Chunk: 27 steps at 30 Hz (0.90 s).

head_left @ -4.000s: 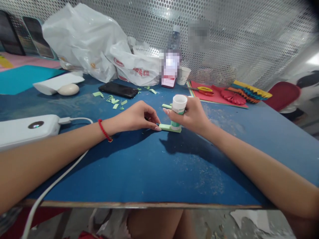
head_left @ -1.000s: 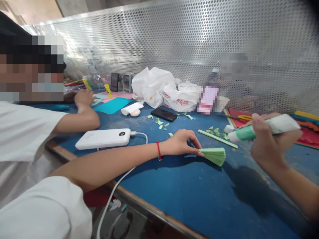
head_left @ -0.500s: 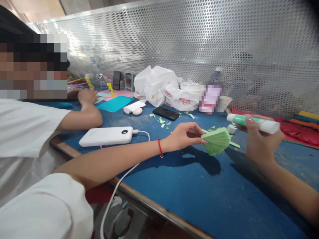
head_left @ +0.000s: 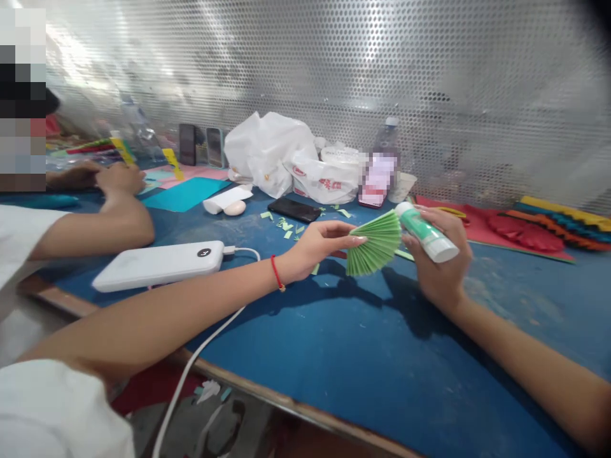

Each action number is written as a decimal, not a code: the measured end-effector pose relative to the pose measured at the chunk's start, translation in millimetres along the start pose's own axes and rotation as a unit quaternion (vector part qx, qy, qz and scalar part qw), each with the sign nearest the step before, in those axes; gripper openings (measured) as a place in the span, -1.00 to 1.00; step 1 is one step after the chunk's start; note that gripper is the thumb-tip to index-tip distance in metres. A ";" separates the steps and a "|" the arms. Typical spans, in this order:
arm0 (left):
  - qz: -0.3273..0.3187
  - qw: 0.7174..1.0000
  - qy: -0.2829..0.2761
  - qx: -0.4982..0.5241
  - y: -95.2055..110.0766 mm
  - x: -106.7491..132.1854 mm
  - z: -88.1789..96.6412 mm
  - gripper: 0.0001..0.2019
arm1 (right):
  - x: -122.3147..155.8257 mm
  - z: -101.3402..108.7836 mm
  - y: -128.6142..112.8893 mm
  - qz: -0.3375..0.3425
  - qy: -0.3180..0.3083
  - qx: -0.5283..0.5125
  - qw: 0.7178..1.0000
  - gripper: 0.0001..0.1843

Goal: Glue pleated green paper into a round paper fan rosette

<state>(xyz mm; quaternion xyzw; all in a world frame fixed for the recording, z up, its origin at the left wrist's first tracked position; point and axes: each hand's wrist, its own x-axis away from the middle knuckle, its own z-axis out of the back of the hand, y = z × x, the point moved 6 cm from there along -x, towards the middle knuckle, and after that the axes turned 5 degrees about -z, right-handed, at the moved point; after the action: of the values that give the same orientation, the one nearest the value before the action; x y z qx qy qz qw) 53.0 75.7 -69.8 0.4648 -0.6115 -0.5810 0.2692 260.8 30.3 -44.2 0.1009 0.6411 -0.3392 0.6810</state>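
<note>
My left hand (head_left: 319, 245) pinches the narrow end of a pleated green paper fan (head_left: 375, 243), which is spread and held above the blue table (head_left: 363, 356). My right hand (head_left: 436, 257) is just to the right of the fan, apart from it. It grips a white glue stick with a green band (head_left: 424, 232), tilted with its upper end toward the fan. My fingers hide part of the tube. A few green paper scraps (head_left: 285, 224) lie on the table behind the fan.
A white power bank (head_left: 157, 265) with a white cable (head_left: 200, 362) lies left of my arm. Behind are a black phone (head_left: 293, 210), white plastic bags (head_left: 267, 156) and a bottle (head_left: 386, 137). A co-worker's hand (head_left: 119, 178) rests at the left, near teal paper (head_left: 184, 194). Red card (head_left: 496, 232) lies at the right.
The green fan has spread wider and risen off the table in my left hand. The glue stick has tilted toward it, and the view has swung slightly left.
</note>
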 end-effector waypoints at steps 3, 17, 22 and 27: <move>0.009 1.000 -0.004 0.011 1.3 -0.7 0.2 -0.68 | -0.6 3.3 7.8 -0.056 0.040 -0.015 0.998 -0.62; -0.141 0.971 0.021 -0.191 25.6 4.5 -5.6 -0.72 | -42.3 18.8 -46.4 -0.092 0.088 -0.183 0.975 -0.79; -0.274 0.897 0.024 -0.347 42.6 21.0 -14.5 -0.82 | -31.5 5.8 -64.3 -0.053 -0.033 -0.068 0.996 -0.80; -0.306 0.880 0.030 -0.362 46.3 31.0 -18.7 -0.62 | -24.3 -3.3 -52.1 -0.123 -0.084 -0.063 0.987 -0.79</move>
<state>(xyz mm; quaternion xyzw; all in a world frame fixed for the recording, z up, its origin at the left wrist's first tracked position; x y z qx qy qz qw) 44.3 34.8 -28.5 0.5162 -0.1771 -0.8011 0.2459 228.5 1.3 -6.3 -0.0512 0.6091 -0.3865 0.6906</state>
